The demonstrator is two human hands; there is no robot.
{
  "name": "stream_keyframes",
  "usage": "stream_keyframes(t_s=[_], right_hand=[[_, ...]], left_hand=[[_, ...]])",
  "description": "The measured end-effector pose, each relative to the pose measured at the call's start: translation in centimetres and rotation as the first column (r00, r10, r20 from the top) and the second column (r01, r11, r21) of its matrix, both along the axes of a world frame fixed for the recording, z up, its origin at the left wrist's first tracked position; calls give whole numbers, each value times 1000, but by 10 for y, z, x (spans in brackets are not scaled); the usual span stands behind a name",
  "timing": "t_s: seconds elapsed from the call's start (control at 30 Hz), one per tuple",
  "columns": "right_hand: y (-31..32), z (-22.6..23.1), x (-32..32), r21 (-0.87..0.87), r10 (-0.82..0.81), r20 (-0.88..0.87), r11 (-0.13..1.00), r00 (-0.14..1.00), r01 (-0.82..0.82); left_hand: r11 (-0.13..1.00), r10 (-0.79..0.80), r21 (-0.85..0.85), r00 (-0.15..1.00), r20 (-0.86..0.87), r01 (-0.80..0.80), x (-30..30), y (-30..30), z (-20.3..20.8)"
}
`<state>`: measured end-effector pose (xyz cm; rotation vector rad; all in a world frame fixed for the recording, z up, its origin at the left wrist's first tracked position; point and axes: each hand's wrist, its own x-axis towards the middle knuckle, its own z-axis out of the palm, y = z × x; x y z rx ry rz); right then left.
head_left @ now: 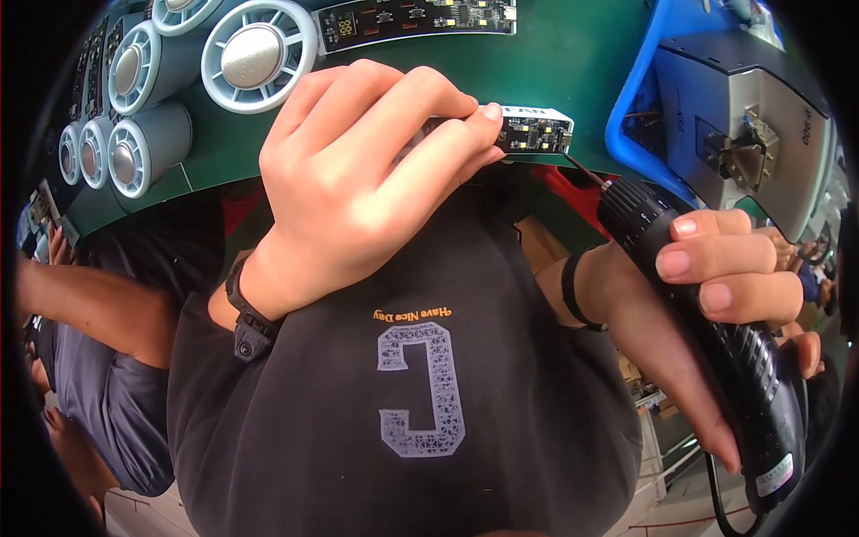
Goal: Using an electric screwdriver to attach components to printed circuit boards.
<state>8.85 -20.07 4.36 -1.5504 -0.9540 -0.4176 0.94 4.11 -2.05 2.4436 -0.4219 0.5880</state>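
Note:
Near the front edge of the green table, my left hand point(367, 152) is closed, pinching a narrow black circuit board point(540, 135) set in a white housing. The board's right end, with small yellowish components and a connector, sticks out past my fingertips; the rest is hidden under the hand. My right hand point(725, 259) wraps round a black electric screwdriver point(637, 215), tilted up and left. Its thin bit reaches the lower right corner of the housing; whether it sits in a screw I cannot tell.
Several light blue cylindrical fan parts point(150, 148) with round metal hubs stand at the left. A longer circuit board point(420, 22) lies at the far side. At the right, a silver and black machine point(743, 134) sits by a blue tray point(622, 121). Another person's arm point(98, 304) shows at the left.

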Motion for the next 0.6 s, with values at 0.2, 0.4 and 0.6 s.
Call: stream_keyframes(t_s=[0.2,0.4,0.6], right_hand=[[22,6,-25,-122,-350,-29,931,936,345],[41,-14,-23,370,-30,-112,926,993,69],[37,-20,-27,233,-50,-89,970,995,69]], left_hand=[[1000,13,-5,1000,-5,-13,1,0,-1],[1000,13,-6,1000,-9,-13,0,0,0],[1000,-3,5,999,-44,3,0,2,4]])
